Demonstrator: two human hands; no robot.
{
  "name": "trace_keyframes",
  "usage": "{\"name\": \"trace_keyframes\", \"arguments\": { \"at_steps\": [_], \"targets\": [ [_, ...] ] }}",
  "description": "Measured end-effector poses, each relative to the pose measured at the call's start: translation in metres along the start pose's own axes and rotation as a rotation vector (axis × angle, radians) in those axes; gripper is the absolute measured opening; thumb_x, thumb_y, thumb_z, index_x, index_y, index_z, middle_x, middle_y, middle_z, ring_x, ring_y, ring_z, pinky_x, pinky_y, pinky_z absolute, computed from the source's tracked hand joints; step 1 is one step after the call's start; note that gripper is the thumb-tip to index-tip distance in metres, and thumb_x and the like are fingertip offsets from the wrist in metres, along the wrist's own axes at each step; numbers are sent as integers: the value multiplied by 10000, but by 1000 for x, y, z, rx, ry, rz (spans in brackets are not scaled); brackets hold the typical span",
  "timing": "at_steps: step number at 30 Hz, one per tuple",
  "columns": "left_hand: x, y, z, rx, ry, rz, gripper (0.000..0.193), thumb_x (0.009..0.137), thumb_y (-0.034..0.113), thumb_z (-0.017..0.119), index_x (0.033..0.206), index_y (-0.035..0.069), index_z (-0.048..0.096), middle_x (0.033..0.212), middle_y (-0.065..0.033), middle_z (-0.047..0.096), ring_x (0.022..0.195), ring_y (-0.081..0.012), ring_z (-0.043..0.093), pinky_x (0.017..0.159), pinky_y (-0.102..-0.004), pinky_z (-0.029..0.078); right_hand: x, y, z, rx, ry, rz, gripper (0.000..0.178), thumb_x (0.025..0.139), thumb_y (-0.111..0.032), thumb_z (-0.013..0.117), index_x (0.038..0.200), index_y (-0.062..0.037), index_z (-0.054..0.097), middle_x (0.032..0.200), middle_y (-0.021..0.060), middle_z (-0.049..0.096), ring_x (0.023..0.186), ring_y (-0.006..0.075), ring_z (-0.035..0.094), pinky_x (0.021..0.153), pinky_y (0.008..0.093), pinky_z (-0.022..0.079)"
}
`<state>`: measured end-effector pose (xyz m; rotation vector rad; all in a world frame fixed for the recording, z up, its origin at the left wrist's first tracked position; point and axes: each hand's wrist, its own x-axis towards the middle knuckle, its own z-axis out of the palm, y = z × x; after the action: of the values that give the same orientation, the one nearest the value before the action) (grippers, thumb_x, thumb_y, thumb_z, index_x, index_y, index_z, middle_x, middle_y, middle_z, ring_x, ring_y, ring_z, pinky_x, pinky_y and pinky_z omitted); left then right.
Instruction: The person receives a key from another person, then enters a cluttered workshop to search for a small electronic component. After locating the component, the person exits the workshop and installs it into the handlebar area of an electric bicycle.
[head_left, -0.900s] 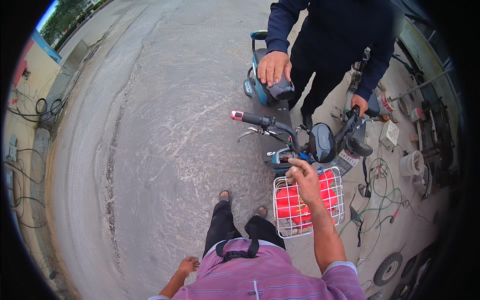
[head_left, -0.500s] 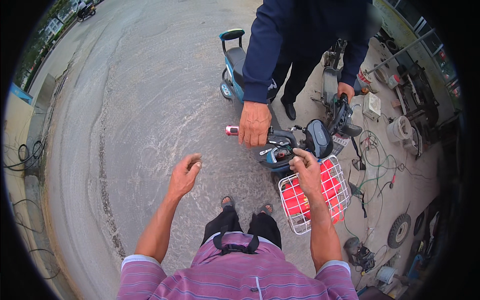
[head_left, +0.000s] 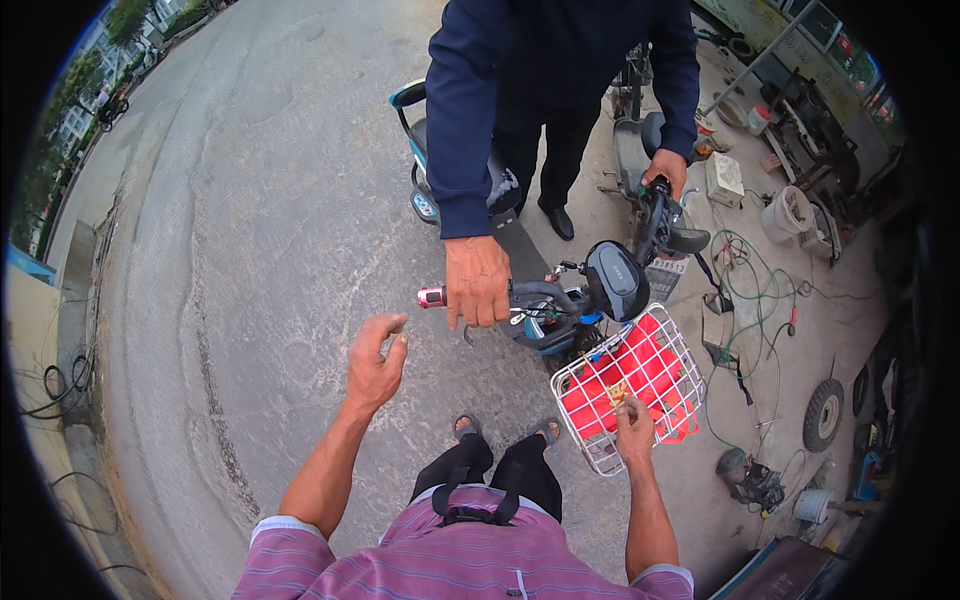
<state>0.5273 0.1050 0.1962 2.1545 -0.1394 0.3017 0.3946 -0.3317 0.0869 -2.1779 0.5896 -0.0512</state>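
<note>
My left hand (head_left: 377, 362) hangs in the air left of the handlebar, holding nothing, its thumb and fingers apart. My right hand (head_left: 635, 434) is over the near part of a white wire basket (head_left: 577, 437), thumb and fingertips brought together. Whether they pinch anything is too small to make out. Inside the basket lies a red bag (head_left: 648, 352) with yellowish print. The basket is at the front of a blue and black electric scooter (head_left: 542, 338). Another person's hand (head_left: 478, 282) covers the scooter's handlebar beside its pink grip (head_left: 431, 297).
The person in dark blue stands across the scooter, their other hand (head_left: 667, 172) on a second scooter (head_left: 655, 215). To the right lie green hoses (head_left: 735, 262), a white bucket (head_left: 787, 214), a tyre (head_left: 823, 414) and a motor-like part (head_left: 750, 480). Concrete ground (head_left: 260, 250) stretches left.
My right hand has drawn back from beside the handlebar to the near part of the basket. The left hand stays raised, its fingers slightly more curled. The view has shifted.
</note>
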Motion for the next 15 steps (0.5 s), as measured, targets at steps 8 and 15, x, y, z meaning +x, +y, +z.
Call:
{"name": "trace_keyframes", "arguments": {
  "at_steps": [8, 15],
  "targets": [
    [46, -10, 31, 284, -261, 150, 609, 755, 57, 690, 1314, 5, 453, 1319, -219, 481, 1238, -383, 468, 1050, -446, 383, 13, 8, -10, -233, 258, -216, 379, 783, -67, 626, 1149, 23, 585, 1044, 185, 610, 1003, 336, 572, 913, 446, 439],
    [78, -18, 53, 383, -376, 34, 353, 748, 81, 663, 1079, 34, 551, 1070, -198, 573, 1007, -406, 551, 844, -474, 464, 12, 24, -3, -450, 262, -433, 397, 774, -104, 626, 1155, -5, 571, 1153, 189, 547, 1105, 370, 495, 978, 488, 370]
  ]
}}
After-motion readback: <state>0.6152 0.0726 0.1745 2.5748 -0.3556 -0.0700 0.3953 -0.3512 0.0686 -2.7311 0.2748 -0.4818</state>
